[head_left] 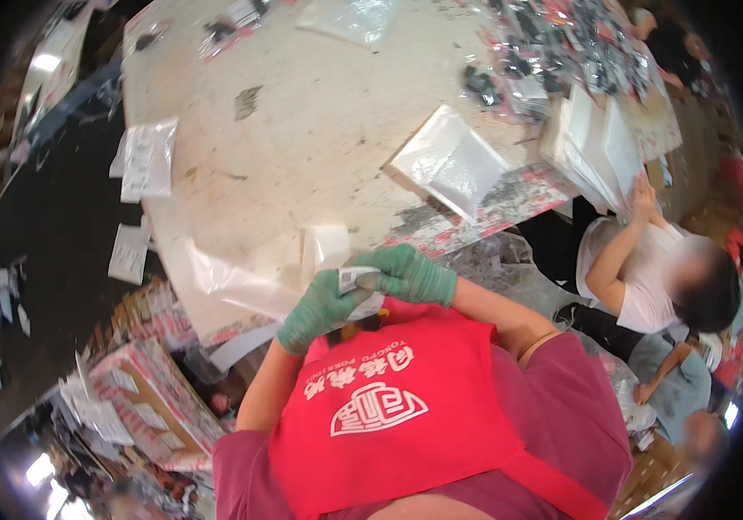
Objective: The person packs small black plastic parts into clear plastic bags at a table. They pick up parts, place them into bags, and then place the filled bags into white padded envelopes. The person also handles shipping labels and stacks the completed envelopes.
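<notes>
Head view: both gloved hands meet at chest.
Left hand (319,310): pinching small white packet (356,279) from below.
Right hand (408,274): fingers pressed on its right end.

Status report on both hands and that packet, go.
Left hand and right hand, green-gloved, both pinch a small white packet at chest height. Clear plastic bag hangs off the table edge just ahead. Nothing between.
</notes>
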Demonstrator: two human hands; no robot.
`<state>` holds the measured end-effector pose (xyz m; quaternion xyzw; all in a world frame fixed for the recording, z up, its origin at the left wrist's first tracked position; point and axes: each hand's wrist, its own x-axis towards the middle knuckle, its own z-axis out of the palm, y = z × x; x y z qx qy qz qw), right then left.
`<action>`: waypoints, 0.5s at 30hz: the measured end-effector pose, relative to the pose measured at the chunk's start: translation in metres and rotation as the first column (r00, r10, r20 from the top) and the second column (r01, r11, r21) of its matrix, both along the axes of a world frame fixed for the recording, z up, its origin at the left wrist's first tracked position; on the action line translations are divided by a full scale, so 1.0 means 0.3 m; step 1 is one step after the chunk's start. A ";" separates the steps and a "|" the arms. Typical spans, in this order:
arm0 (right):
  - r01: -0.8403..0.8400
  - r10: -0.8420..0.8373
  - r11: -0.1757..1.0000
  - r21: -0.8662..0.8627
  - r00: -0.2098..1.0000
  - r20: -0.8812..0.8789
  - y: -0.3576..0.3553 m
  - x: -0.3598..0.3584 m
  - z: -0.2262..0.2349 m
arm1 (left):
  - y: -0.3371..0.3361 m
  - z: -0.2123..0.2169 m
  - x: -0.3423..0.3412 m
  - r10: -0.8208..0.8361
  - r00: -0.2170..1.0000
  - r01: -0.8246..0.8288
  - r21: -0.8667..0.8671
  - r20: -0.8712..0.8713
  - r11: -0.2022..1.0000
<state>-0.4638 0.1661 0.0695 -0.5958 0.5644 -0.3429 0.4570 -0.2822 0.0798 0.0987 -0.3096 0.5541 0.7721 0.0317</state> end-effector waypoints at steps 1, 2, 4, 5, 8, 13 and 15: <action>0.056 -0.077 0.988 0.146 0.987 0.143 0.023 -0.017 -0.012 | -0.016 -0.023 0.013 -0.146 0.983 0.150 -0.026 0.109 0.988; 0.039 -0.187 0.870 0.491 0.949 0.256 0.007 -0.058 0.022 | -0.022 -0.067 0.054 -0.228 0.957 0.255 -0.149 0.178 0.955; 0.231 -0.495 0.823 0.519 0.740 0.455 0.041 -0.178 0.062 | -0.025 -0.234 0.194 -0.324 0.884 0.441 -0.369 0.338 0.818; 0.363 -0.538 0.837 0.409 0.679 0.499 0.050 -0.233 0.071 | -0.018 -0.305 0.269 -0.173 0.972 0.196 -0.146 0.156 0.970; 0.335 -0.339 0.932 -0.135 0.941 -0.004 0.072 -0.152 -0.006 | -0.053 -0.151 0.103 -0.061 0.997 0.062 -0.013 0.048 0.998; 0.155 -0.222 0.927 0.340 0.960 0.169 0.027 -0.088 -0.009 | -0.095 -0.006 -0.125 -0.342 0.892 0.441 -0.404 0.296 0.801; 0.259 -0.281 0.955 0.146 0.947 0.155 0.061 -0.208 -0.005 | -0.097 -0.137 0.003 -0.383 0.807 0.581 -0.492 0.449 0.648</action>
